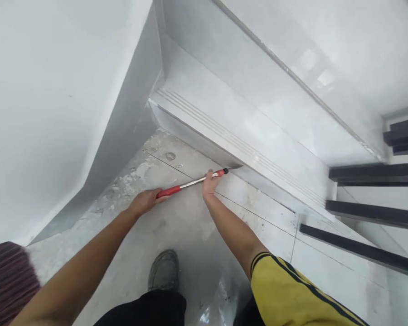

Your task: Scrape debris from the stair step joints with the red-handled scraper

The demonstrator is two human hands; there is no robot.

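Observation:
A long-handled scraper (pixel 191 183) with a red and silver shaft is held slantwise above the floor, its black collar and thin blade at the right end. The blade overlaps the lower edge of the stair riser (pixel 204 147); whether it touches, I cannot tell. My left hand (pixel 144 202) is wrapped round the red grip at the near end. Farther along, close to the blade, my right hand (pixel 210 183) is closed round the shaft, its thumb on top.
Pale stone steps (pixel 241 140) rise ahead. Dark railing bars (pixel 363 249) stand at the right, and a grey-white wall (pixel 54 99) borders the left. Flaking debris (pixel 139 174) lies along the wall's foot. My shoe (pixel 164 271) is on the dusty floor; a dark ribbed object (pixel 10 280) sits lower left.

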